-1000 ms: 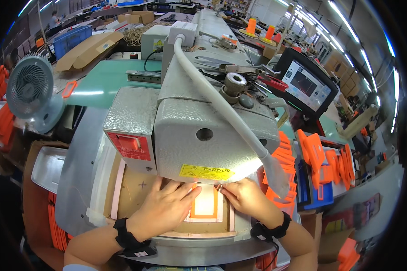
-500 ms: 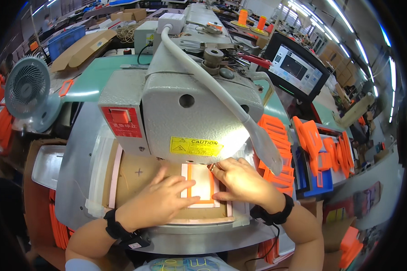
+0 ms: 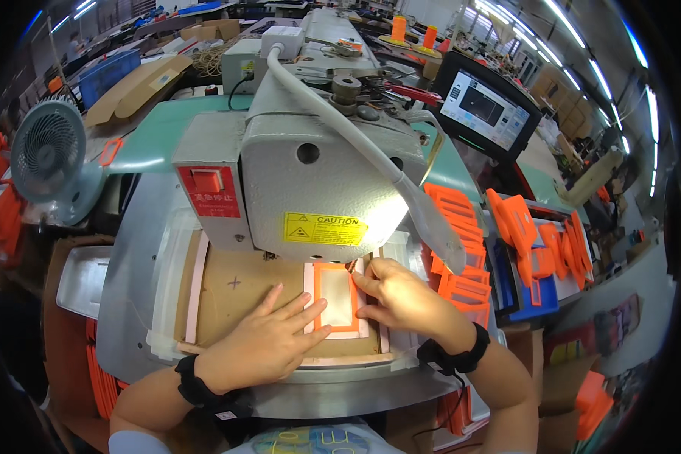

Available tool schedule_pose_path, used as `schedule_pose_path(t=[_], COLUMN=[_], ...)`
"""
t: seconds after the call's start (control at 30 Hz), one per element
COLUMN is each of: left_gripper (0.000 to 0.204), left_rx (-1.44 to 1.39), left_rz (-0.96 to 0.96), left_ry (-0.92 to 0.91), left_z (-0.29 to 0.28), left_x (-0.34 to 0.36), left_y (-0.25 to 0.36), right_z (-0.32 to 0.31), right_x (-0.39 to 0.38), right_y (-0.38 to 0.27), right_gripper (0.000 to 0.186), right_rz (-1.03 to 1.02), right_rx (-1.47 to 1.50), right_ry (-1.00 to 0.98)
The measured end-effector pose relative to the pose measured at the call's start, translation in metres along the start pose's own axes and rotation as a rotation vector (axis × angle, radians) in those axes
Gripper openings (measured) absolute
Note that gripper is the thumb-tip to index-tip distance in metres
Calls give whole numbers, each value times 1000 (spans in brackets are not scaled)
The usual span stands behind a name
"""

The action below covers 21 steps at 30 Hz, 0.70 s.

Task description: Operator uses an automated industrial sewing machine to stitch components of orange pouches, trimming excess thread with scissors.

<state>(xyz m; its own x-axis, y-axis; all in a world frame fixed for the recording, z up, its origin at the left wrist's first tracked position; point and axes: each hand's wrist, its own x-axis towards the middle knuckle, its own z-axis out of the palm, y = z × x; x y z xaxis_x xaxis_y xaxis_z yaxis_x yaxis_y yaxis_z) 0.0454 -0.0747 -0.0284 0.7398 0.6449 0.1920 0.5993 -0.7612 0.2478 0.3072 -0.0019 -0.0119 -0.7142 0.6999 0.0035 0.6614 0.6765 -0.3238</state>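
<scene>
Pressing an orange frame piece under the sewing machine head

Pressing is done by both hands on the brown template board (image 3: pixel 234 291), just in front of the grey sewing machine (image 3: pixel 318 174). The orange frame piece (image 3: pixel 336 299) is seated in a pale slot of the board, directly below the machine's yellow warning label (image 3: pixel 324 228). The left hand (image 3: pixel 268 340) is laid flat, fingers spread, fingertips touching the frame's left edge; nothing is pinched. The right hand (image 3: pixel 401 295) is placed at the frame's upper right corner, fingers drawn together and pressed down on the edge; whether the edge is pinched cannot be told. Black wrist straps are worn on both wrists. A white curved hose (image 3: pixel 340 129) is run diagonally across the machine's front. To the right of the machine, stacked orange parts (image 3: pixel 461 242) and a blue tray (image 3: pixel 533 291) with more orange pieces are seen. Behind the machine on the right, a touchscreen panel (image 3: pixel 486 106) is mounted. Far left of the machine, a small grey fan (image 3: pixel 49 151) is stood. Behind it, cardboard boxes (image 3: pixel 140 83) are visible.
</scene>
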Motion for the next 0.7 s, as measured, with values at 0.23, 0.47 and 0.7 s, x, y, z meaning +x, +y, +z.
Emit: schedule_pose_path(t=[0.23,0.47,0.7], left_gripper=[37,37,39], left_rx=[98,-155,34], left_rz=[-25,-56,-37], left_ry=[-58,-14,-21], left_z=[-14,1,-5], left_x=[4,-1,3], left_y=[1,-22,-3], right_z=[-1,-6,11], right_x=[1,1,-4], right_y=[-23,-19,-37], right_gripper=[56,56,57], right_rz=[-17,-80,-66], right_rx=[-306,-227,-413], right_ry=[-61,-83,46])
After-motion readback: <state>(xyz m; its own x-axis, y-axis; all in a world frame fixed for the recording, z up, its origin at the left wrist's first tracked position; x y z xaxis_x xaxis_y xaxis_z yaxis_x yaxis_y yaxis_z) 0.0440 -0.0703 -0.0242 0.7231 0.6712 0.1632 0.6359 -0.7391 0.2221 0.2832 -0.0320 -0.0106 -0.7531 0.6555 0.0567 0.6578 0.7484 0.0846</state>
